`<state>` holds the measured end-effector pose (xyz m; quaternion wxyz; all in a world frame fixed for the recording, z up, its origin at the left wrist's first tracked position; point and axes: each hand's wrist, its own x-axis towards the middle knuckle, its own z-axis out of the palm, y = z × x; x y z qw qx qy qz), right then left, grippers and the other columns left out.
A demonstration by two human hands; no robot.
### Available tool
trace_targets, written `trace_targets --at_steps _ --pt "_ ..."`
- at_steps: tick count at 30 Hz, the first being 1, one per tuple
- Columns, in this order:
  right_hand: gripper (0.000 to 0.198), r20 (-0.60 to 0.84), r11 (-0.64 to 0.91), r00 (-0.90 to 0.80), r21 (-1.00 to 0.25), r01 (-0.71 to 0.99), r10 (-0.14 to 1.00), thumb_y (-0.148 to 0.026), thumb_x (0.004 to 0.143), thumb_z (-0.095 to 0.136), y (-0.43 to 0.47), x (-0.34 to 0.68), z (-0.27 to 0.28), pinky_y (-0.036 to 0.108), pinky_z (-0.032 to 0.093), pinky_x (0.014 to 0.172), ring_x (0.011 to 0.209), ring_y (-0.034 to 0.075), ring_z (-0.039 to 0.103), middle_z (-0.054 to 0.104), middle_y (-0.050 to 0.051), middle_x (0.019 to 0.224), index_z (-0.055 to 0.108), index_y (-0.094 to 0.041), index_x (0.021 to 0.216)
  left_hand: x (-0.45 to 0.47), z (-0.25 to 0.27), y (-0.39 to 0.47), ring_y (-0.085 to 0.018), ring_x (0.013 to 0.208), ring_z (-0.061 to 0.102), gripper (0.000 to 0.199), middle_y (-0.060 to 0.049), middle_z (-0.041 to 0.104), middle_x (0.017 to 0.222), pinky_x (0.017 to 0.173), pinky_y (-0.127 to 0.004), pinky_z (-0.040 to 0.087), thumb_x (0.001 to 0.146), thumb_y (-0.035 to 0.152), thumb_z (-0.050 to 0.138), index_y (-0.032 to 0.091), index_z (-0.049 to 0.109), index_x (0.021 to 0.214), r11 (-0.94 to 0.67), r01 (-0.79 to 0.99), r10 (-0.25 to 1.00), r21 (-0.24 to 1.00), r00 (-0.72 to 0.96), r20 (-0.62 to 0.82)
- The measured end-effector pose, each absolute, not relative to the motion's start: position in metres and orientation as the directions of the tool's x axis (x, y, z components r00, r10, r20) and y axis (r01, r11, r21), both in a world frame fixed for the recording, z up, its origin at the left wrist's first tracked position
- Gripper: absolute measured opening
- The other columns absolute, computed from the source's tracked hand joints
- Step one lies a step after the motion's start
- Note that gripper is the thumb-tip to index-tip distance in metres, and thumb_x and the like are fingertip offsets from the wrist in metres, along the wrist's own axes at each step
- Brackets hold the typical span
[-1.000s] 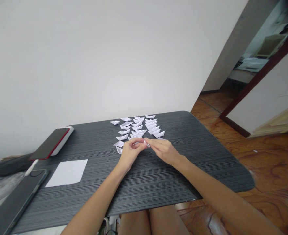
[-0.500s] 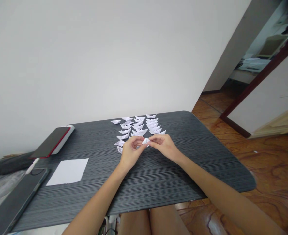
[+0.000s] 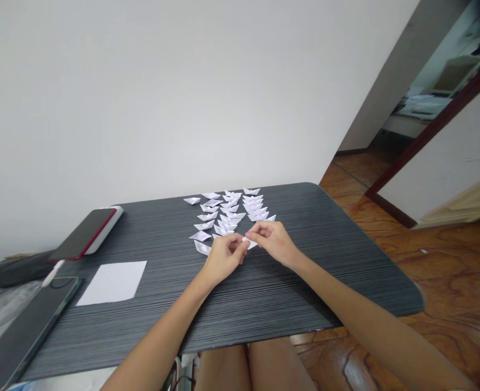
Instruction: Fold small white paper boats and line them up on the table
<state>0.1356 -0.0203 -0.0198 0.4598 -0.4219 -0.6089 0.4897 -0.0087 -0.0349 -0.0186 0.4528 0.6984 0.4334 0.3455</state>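
Between my fingertips is a small folded white paper, partly covered by the fingers. My left hand pinches its left side, thumb on top. From the right, my right hand grips the other side between thumb and fingers. Both hands are over the middle of the dark table. Just beyond them, several white paper boats stand in rough columns; the closest ones sit beside my left hand and are partly hidden by it.
A square white paper sheet lies on the dark table at the left. Further left are a red-edged phone on a white object and a dark device with a white cable plug. A white wall rises behind the table.
The folded paper has turned and shifted slightly right, now showing a flatter shape instead of a peak. My left hand has moved a little right and down, its fingers curled closer together.
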Motion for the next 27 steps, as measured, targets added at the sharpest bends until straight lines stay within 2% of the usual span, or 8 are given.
trace_targets --at_steps 4,7,12,17,21,27 --pt "0.019 0.193 0.213 -0.19 -0.973 0.089 0.963 -0.029 0.069 0.057 -0.019 0.133 -0.027 0.021 0.038 0.051 0.051 0.009 0.047 0.052 -0.002 0.054 0.049 -0.014 0.058 -0.005 -0.025 -0.035 -0.006 0.033 0.044 0.028 0.004 0.047 0.038 0.039 -0.017 0.032 0.075 0.035 0.047 0.014 0.047 0.057 -0.144 0.256 0.926 0.956 0.375 0.039" --pt "0.019 0.198 0.23 -0.202 -0.962 0.15 0.959 -0.03 0.072 0.052 -0.02 0.132 -0.028 0.02 0.035 0.048 0.049 0.007 0.044 0.05 -0.003 0.054 0.051 -0.014 0.062 -0.006 -0.026 -0.033 -0.006 0.03 0.043 0.034 0.003 0.047 0.038 0.036 -0.016 0.03 0.078 0.038 0.043 0.013 0.045 0.054 -0.103 0.213 0.935 0.972 0.355 0.022" --pt "0.028 0.165 0.279 -0.348 -0.909 0.309 0.923 -0.033 0.074 0.05 -0.025 0.134 -0.023 0.019 0.029 0.043 0.043 0.006 0.038 0.045 -0.004 0.047 0.049 -0.014 0.054 -0.008 -0.026 -0.03 -0.004 0.027 0.034 0.035 0.006 0.042 0.038 0.031 -0.016 0.022 0.078 0.043 0.041 0.015 0.042 0.057 -0.089 0.156 0.964 0.984 0.262 0.046" --pt "0.03 0.123 0.226 -0.447 -0.956 0.186 0.886 -0.035 0.075 0.047 -0.024 0.14 -0.017 0.02 0.032 0.046 0.046 0.007 0.039 0.044 -0.003 0.048 0.049 -0.014 0.054 -0.006 -0.025 -0.033 -0.003 0.03 0.032 0.034 0.007 0.039 0.041 0.034 -0.016 0.024 0.08 0.044 0.037 0.014 0.044 0.065 -0.12 0.185 0.942 0.976 0.331 0.053" --pt "0.03 0.147 0.233 -0.517 -0.967 0.106 0.843 -0.037 0.075 0.048 -0.023 0.143 -0.013 0.02 0.034 0.049 0.049 0.007 0.041 0.045 -0.002 0.052 0.049 -0.014 0.056 -0.007 -0.019 -0.038 -0.003 0.033 0.029 0.035 0.007 0.036 0.04 0.036 -0.016 0.023 0.081 0.042 0.036 0.014 0.046 0.063 -0.164 0.163 0.911 0.973 0.404 0.086" --pt "0.036 0.162 0.269 -0.511 -0.952 0.143 0.844 -0.042 0.079 0.041 -0.027 0.14 -0.012 0.019 0.029 0.045 0.046 0.006 0.035 0.037 -0.004 0.05 0.039 -0.016 0.054 -0.012 -0.015 -0.037 -0.005 0.039 0.032 0.04 0.004 0.036 0.043 0.039 -0.019 0.024 0.081 0.042 0.035 0.013 0.048 0.056 -0.207 0.229 0.91 0.951 0.402 0.101"
